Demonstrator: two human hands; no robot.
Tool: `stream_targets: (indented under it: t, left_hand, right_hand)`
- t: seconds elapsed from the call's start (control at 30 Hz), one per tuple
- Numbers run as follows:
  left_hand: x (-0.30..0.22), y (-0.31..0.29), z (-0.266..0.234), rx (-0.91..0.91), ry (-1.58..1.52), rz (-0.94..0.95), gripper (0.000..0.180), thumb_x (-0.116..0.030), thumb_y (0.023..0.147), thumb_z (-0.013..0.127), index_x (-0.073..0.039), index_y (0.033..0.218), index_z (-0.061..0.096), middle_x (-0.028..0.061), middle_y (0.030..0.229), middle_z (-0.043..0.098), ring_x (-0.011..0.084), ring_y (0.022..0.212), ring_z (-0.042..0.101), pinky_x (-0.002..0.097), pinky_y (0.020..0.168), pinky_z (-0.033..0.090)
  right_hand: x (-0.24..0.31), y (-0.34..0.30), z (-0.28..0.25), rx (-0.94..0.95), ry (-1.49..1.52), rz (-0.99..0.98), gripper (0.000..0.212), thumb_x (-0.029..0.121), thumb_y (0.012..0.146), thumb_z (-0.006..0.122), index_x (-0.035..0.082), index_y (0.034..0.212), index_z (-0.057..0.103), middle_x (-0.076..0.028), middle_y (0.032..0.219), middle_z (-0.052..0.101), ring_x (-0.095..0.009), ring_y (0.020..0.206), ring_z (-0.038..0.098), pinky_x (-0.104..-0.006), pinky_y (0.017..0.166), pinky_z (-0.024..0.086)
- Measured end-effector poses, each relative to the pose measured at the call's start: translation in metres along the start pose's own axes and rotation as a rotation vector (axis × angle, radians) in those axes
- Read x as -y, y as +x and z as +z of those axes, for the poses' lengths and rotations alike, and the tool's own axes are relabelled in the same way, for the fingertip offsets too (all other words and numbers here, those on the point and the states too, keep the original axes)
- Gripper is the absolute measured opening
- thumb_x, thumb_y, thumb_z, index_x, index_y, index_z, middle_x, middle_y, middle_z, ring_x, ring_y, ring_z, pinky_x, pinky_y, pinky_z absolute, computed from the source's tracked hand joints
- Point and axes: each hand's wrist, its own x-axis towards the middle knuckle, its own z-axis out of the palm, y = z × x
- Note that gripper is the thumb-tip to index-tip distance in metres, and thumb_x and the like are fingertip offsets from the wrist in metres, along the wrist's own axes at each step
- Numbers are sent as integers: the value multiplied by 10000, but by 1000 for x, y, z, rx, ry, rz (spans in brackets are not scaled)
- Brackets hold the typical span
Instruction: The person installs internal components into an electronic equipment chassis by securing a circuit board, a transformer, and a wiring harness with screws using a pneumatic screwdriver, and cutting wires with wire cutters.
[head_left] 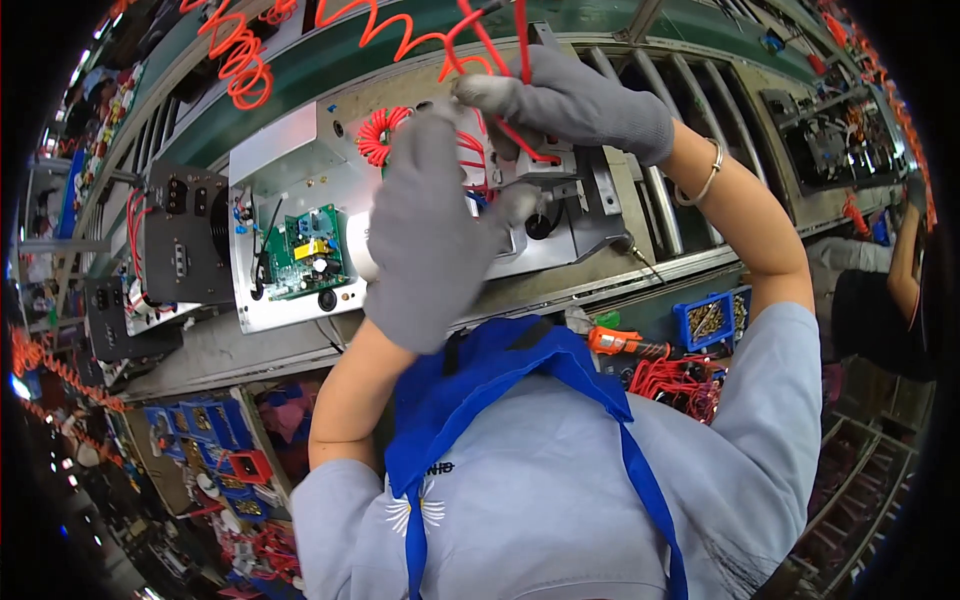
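Observation:
Both my hands wear grey work gloves over an open metal chassis point(380, 115). My right hand point(585, 105) is closed around red wire point(523, 45) at the chassis's far right part. One end of the red wire runs down to a pale block point(548, 165). Stretched out over the middle is my left hand point(430, 235), thumb apart from the fingers and slightly blurred; I see nothing in its grasp. Beyond its fingers lies a coiled bundle of red wire point(378, 135). A green circuit board point(305, 250) with a yellow part sits left of my left hand.
Dark panelled units point(185, 235) stand at the left on the line. Metal rollers point(665, 205) lie to the right. Orange coiled hoses point(240, 75) hang above. An orange power screwdriver point(620, 342) and a blue bin of small parts point(705, 322) are near my body. Another person point(880, 290) works at far right.

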Motion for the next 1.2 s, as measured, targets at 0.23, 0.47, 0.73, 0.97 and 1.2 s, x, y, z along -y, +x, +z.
stream_targets:
  t: [0.23, 0.47, 0.73, 0.97, 1.2]
  left_hand:
    - [15, 55, 24, 682, -37, -57, 812, -414, 648, 849, 35, 1217, 484, 190, 1011, 654, 321, 918, 652, 392, 775, 514]
    - [45, 60, 4, 608, -259, -59, 682, -370, 677, 845, -25, 1201, 579, 128, 948, 670, 225, 836, 672, 325, 726, 532]
    - [46, 78, -8, 498, -544, -297, 528, -204, 748, 813, 4, 1158, 553, 81, 859, 682, 120, 669, 646, 251, 567, 513]
    - [39, 83, -32, 415, -644, -251, 434, -182, 783, 765, 11, 1133, 595, 77, 946, 678, 125, 790, 656, 261, 643, 531]
    - [47, 76, -39, 458, -608, -270, 504, -176, 745, 799, 20, 1149, 570, 89, 971, 681, 121, 787, 660, 268, 662, 547]
  right_hand:
    - [-10, -16, 9, -303, -126, -355, 457, 477, 989, 493, 31, 966, 590, -35, 666, 508, -136, 603, 489, -306, 567, 409]
    - [17, -99, 31, -1035, -560, -277, 274, 191, 869, 619, 23, 1084, 601, -149, 1041, 615, -308, 949, 628, -362, 823, 496]
    - [1, -117, 158, -566, -446, 22, 538, 157, 840, 594, -47, 1314, 441, -256, 1440, 378, -404, 1351, 382, -490, 1058, 367]
    - [-24, -93, 179, -584, -521, 208, 546, 104, 862, 556, -64, 1357, 398, -256, 1432, 364, -440, 1305, 371, -483, 1080, 334]
    - [-26, -72, 182, -813, -332, 316, 382, 57, 879, 550, 47, 1258, 503, -185, 1170, 517, -373, 999, 575, -443, 835, 483]
